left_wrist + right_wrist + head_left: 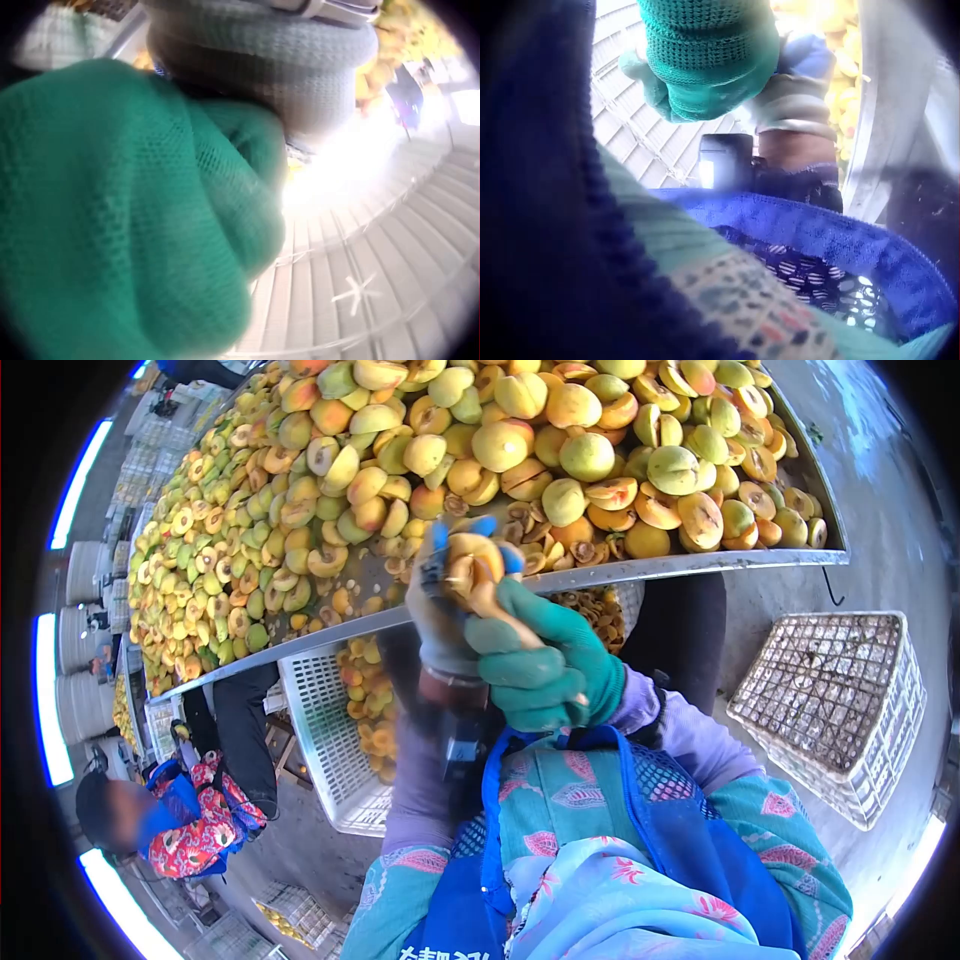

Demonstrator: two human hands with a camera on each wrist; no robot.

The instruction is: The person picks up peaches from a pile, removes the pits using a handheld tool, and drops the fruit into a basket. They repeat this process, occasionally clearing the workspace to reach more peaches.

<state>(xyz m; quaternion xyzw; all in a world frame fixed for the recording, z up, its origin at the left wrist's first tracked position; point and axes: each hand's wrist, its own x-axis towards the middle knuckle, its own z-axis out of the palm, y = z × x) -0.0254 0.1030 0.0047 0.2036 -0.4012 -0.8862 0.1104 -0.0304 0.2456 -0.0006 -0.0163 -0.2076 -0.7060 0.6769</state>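
Observation:
In the head view, my left hand (440,615) wears a grey glove with blue fingertips and holds a cut peach (478,560) over the table's near edge. Pressed close below it is my right hand (550,660) in a green glove, its fingers curled round a tan, wooden-looking tool handle (508,622). The peach and fingers hide the tool's working end. Green knit fills much of the left wrist view, beside the pale glove cuff (255,82). Both gloves also show in the right wrist view, where the held things are hidden.
A metal-edged table (600,572) bears a big heap of halved peaches (400,470). Below its edge stands a white crate (325,735) with fruit in it. To the right is another white crate (830,690) with a dirty grid top. Another person (205,805) sits at left.

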